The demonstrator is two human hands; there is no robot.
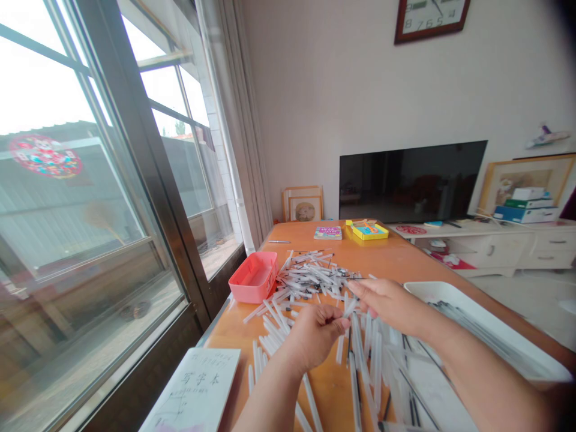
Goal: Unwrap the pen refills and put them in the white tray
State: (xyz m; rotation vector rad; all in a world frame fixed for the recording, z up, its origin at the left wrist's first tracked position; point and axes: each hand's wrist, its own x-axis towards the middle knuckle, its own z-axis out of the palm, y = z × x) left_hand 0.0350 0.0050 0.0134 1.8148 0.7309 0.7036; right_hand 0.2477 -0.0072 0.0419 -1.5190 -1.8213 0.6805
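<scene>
My left hand (317,336) is closed, thumb and fingers pinching a translucent pen barrel (350,307) in front of me. Just to its right, my right hand (382,300) has its fingers drawn together near the barrel's upper end. What sits between those fingertips is hidden or too small to make out. Beyond both hands lies a heap of short translucent pen caps and pieces (310,273), some with dark parts. Long translucent pen barrels (375,354) are spread below the hands, several with dark refills among them.
A pink plastic box (245,294) stands left of the heap. At right is a white tray (416,288) holding dark, thin rods. A notebook (211,372) lies front left. Toward the far end are a colourful booklet (327,233), a yellow tray (371,234) and a pen (279,242).
</scene>
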